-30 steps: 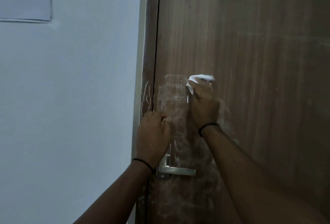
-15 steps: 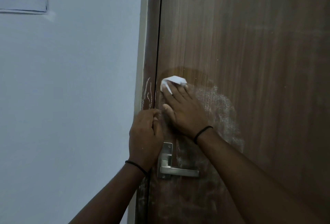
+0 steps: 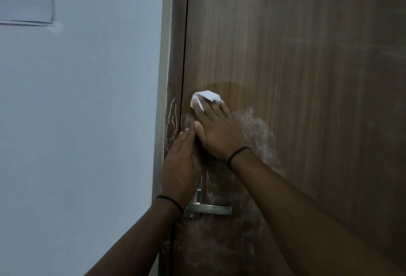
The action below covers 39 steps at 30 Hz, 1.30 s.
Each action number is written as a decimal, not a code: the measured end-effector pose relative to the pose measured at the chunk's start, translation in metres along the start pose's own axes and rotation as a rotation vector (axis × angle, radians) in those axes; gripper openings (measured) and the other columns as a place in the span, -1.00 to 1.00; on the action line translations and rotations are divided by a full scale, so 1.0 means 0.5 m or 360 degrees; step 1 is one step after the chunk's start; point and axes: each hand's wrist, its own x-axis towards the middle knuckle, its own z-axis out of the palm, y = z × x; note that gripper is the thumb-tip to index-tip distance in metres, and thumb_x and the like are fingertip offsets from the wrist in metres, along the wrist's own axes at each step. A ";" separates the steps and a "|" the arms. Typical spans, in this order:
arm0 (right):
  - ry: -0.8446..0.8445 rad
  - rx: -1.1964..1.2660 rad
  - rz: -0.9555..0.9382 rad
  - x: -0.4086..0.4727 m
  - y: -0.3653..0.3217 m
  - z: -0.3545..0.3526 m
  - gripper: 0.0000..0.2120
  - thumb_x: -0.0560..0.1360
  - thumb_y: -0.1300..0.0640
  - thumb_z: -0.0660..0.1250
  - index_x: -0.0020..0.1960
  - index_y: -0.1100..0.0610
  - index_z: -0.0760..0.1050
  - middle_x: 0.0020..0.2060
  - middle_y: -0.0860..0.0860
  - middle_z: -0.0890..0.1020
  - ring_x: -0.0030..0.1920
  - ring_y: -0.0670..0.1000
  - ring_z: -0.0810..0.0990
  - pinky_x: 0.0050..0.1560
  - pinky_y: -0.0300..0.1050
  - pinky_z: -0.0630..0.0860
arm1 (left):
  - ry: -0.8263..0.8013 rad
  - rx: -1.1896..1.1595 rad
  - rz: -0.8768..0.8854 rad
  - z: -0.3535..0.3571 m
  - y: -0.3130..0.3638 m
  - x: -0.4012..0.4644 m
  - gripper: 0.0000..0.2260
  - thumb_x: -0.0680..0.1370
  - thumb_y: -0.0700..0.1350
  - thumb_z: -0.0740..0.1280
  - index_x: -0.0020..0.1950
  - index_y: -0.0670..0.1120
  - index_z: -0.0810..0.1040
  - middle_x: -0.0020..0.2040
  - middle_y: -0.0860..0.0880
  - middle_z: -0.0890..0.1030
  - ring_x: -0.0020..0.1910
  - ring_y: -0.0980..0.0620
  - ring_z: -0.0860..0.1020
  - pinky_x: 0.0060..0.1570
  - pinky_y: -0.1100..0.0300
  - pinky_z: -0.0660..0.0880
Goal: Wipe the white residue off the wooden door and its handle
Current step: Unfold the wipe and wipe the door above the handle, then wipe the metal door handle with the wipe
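A person's right hand (image 3: 216,129) presses a crumpled white tissue (image 3: 205,98) flat-fingered against the wooden door (image 3: 285,56) above the metal handle (image 3: 208,208); the left hand (image 3: 181,165), fingers apparently straight, rests near the door's edge beside powdery white residue (image 3: 259,130).

Your right hand (image 3: 216,129) lies flat, palm forward, fingers (image 3: 211,111) extended and pointing up and slightly left, thumb spread low to the left. Your left hand (image 3: 182,165) is raised just beside it, fingers straight and together, tips beside the right thumb. Both forearms rise from below; each wrist bears a thin dark band.
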 end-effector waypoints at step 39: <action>0.0012 0.1038 0.0527 -0.231 -0.114 0.083 -0.79 0.54 0.25 0.33 0.09 0.06 0.66 -0.06 -0.10 0.52 -0.09 -0.25 0.42 -0.06 -0.61 0.27 | -0.0018 0.0162 -0.0695 0.010 -0.062 -0.179 -0.86 0.59 -0.15 0.26 0.02 -0.03 0.61 -0.10 0.05 0.63 -0.22 0.20 0.46 -0.27 0.52 0.22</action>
